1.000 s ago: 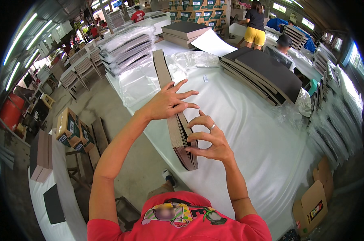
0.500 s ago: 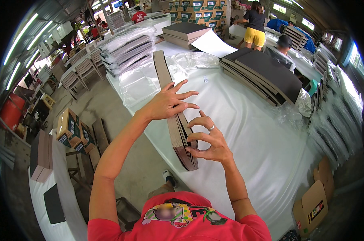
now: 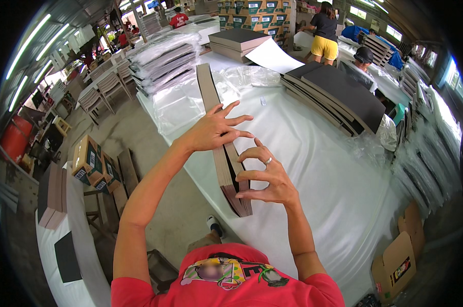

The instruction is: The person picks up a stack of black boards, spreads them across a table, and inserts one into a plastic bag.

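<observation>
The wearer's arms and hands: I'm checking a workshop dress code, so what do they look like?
The left hand and right hand are both ungloved, and the red sleeves are short. A silver-coloured ring circles one right-hand finger; none shows on the left. The forearms are bare, with no watch or bracelet visible.

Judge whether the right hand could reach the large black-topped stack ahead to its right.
Probably yes: only white cloth shows between the right hand and the large black-topped stack.

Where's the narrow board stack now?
Head view: the board stack sits on the left of the table, beneath the left hand, right hand at its near end.
</observation>
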A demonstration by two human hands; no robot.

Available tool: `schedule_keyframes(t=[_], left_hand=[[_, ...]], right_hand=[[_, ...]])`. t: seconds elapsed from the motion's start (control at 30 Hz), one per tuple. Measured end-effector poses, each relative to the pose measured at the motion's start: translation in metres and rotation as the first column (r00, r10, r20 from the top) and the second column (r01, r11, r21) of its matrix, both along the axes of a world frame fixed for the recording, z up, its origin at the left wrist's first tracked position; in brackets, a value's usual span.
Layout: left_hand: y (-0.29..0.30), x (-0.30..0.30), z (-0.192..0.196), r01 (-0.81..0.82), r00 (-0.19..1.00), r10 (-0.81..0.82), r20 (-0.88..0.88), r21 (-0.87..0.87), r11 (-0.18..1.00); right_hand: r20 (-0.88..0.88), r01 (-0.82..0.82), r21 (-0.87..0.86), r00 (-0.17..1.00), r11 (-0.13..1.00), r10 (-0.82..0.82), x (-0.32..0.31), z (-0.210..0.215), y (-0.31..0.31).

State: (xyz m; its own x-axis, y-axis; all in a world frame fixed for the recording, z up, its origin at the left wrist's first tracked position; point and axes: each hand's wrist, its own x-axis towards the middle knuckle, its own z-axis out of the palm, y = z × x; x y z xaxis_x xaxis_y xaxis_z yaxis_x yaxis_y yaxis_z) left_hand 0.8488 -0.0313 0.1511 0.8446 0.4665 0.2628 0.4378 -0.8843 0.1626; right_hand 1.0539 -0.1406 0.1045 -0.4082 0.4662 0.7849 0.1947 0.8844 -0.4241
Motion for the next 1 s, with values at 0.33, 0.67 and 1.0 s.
schedule_keyframes(t=[0.33,0.67,1.0], left_hand=[[0.001,-0.002,-0.001,0.007,1.0,-0.007,0.005,0.021,1.0],[0.002,-0.001,-0.001,0.002,1.0,-0.001,-0.014,0.024,1.0],[0.001,-0.001,0.0,0.0,1.0,0.001,-0.025,0.029,1.0]], right_hand=[[-0.034,0.034,-0.016,0.999,0.999,-0.034,-0.006,-0.004,0.0],[-0.029,0.081,0.014,0.996,0.997,-0.081,-0.007,-0.007,-0.002],[-0.066,0.083,0.014,0.994,0.996,-0.082,-0.01,-0.012,-0.001]])
